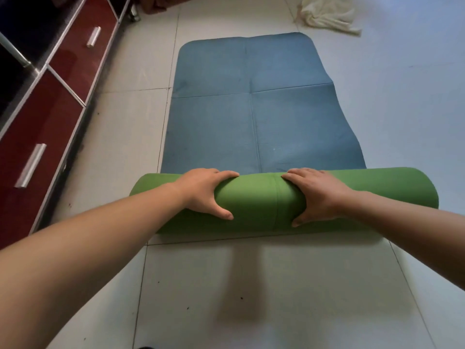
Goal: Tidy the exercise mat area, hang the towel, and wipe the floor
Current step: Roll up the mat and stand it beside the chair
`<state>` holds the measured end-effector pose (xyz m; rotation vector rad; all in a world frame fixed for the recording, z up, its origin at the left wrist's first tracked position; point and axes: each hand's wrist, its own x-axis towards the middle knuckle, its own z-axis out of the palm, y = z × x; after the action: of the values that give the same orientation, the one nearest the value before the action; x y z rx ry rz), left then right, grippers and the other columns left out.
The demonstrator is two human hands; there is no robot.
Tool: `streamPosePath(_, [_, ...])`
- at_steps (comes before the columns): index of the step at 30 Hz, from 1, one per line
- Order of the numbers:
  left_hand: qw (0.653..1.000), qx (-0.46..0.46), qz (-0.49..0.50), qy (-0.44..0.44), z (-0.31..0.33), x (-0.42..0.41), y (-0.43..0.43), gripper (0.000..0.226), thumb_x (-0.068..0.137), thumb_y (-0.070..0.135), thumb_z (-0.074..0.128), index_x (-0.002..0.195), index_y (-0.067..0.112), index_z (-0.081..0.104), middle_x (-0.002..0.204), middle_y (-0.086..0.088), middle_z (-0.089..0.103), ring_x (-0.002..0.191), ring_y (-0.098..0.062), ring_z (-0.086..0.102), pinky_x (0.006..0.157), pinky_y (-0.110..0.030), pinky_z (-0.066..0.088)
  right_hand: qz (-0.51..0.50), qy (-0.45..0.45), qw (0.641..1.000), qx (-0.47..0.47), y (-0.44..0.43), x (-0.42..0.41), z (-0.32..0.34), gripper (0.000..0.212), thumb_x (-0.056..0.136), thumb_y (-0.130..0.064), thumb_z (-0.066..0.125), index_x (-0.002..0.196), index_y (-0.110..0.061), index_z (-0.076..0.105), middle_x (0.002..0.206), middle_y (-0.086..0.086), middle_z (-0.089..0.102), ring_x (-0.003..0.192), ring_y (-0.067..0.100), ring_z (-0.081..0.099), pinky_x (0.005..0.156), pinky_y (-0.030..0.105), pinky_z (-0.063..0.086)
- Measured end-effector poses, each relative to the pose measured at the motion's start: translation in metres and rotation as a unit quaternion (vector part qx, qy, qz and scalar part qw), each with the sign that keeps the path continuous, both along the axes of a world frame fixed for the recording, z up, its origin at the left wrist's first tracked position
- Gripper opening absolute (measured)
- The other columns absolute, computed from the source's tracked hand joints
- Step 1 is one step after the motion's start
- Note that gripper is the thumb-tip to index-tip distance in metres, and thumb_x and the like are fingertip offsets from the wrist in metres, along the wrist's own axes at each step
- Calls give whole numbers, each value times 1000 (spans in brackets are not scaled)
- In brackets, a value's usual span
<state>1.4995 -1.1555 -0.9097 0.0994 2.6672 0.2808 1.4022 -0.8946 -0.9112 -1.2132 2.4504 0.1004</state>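
Green foam is seen across the lower middle of the frame, where the near end of the exercise mat [251, 122] is wound into a thick roll [364, 190] (the underside is green, the upper face blue). The roll is gripped by both hands near its middle. The left hand [201, 192] is laid over it left of centre, with the fingers [224, 173] curled over the far side and the thumb hooked against the near side. The right hand [317, 195] is set just right of a seam in the foam and is closed round the roll in the same manner, fingers over the top and thumb pressed into the near face. A stretch of bare green foam is left between the two hands.

The unrolled blue part is spread flat on the tiled floor [251, 285], running from the roll toward the upper middle of the frame, and is crossed by fold creases. A cream towel [327, 13] is crumpled on the floor at the upper right of the frame, apart from the mat's far corner. Along the left edge a low cabinet [50, 109] is seen, with dark red drawer fronts and metal handles [30, 165]. Small dark specks are scattered on the tiles at the lower middle.
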Motion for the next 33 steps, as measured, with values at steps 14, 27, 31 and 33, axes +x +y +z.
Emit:
streamPosePath(14, [999, -23, -8, 39, 7, 10, 6, 95, 59, 73, 65, 140, 44, 25, 125, 7, 58, 114, -18, 53, 92, -31, 44, -4, -10, 1000, -4, 4, 0, 8, 115, 49, -63, 78, 144, -31, 21, 146, -9, 35, 133, 16, 34, 105, 41, 34])
streamPosePath(27, [995, 7, -9, 96, 4, -23, -3, 93, 68, 72, 59, 146, 35, 21, 151, 2, 29, 137, -18, 29, 110, -33, 30, -134, -14, 977, -167, -2, -44, 7, 81, 53, -54, 83, 125, -30, 56, 132, -9, 51, 121, 14, 48, 95, 31, 44])
streamPosePath(31, [989, -3, -35, 142, -2, -40, 5, 102, 59, 74, 65, 144, 35, 26, 151, 0, 29, 138, -18, 27, 111, -33, 24, -216, 25, 949, -227, -3, -54, 2, 66, 61, -54, 78, 117, -21, 62, 124, -3, 58, 115, 17, 54, 95, 33, 45])
streamPosePath(33, [990, -3, -29, 136, -6, -50, 4, 100, 60, 70, 67, 144, 37, 25, 151, 1, 29, 138, -18, 27, 113, -36, 25, -208, 36, 952, -220, -4, -53, -2, 62, 67, -51, 75, 118, -18, 62, 126, 0, 57, 117, 20, 52, 97, 34, 42])
